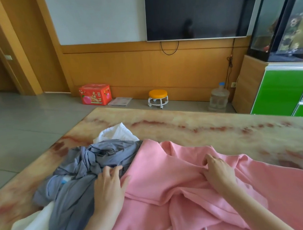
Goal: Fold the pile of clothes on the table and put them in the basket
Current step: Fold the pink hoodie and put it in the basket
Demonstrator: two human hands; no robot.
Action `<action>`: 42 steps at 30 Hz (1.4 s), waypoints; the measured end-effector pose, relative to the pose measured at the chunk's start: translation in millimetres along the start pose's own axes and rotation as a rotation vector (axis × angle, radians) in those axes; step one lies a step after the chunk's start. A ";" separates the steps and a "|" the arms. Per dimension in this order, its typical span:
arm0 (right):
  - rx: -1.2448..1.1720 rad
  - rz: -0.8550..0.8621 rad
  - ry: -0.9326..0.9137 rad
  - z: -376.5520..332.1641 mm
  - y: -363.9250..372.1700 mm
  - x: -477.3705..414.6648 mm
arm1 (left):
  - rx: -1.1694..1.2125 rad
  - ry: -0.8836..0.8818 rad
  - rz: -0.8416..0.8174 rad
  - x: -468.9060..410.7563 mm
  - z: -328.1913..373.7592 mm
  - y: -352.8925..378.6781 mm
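right, pink garment [158, 178] lies on the table [202, 121], long axis running near to far, drawstrings at the near end. left hand [109, 188] spread flat on its edge beside grey clothes [88, 160]; right hand [218, 171] pinches a pink fold.

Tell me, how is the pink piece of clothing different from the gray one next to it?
The pink garment is spread wide and fairly flat; the gray garment is bunched and twisted into a heap. The pink garment covers more of the table than the gray garment. Both are unfolded clothes lying on the table.
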State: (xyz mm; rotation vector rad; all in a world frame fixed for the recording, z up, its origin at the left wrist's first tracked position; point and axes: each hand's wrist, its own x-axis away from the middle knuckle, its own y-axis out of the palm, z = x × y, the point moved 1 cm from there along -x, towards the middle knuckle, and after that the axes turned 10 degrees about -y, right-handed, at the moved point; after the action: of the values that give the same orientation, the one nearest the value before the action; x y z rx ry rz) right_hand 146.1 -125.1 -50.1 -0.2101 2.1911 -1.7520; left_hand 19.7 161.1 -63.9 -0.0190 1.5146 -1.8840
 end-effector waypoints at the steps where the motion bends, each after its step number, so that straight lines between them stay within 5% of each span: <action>1: -0.016 0.013 -0.009 0.4 0.3 -0.3 | -0.027 0.021 0.036 -2.7 3.0 -2.6; 7: -0.395 0.043 0.076 21.7 -22.1 -10.2 | 0.124 0.288 0.058 -50.0 60.3 7.1; 13: -0.486 -0.075 0.074 82.3 -30.6 28.7 | -0.195 0.447 -0.378 -91.3 104.0 53.9; 18: -0.504 -0.161 0.033 101.5 -19.7 51.1 | -0.026 0.386 -0.202 -104.1 97.8 72.8; 24: -0.641 0.048 0.031 125.8 -54.5 38.9 | -0.036 0.338 -0.025 -104.9 94.6 75.3; 27: -0.433 0.065 0.089 133.9 -65.3 33.4 | -0.108 0.348 0.046 -100.9 91.7 82.0; 31: -0.082 -0.121 0.104 142.6 -37.6 33.1 | -0.234 0.377 0.089 -94.4 93.8 92.8; 35: 0.079 0.123 -0.020 139.0 -14.5 43.3 | -0.095 0.383 0.135 -79.1 115.5 76.9; 37: 0.091 0.099 -0.133 122.4 -15.4 55.0 | 0.015 0.468 0.061 -49.9 131.7 70.2; 40: 0.022 -0.134 -0.183 103.7 -1.1 79.5 | -0.039 0.534 -0.285 5.6 137.0 70.2; 42: 0.001 -0.277 -0.120 98.3 11.8 91.0 | -0.101 0.407 -0.472 27.9 123.8 80.8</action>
State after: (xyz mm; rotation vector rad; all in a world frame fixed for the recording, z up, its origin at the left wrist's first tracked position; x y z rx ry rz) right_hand 95.5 -241.3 -95.0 -0.6287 2.1575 -1.8256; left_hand 92.5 36.4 -105.8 -0.0454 2.0171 -2.2762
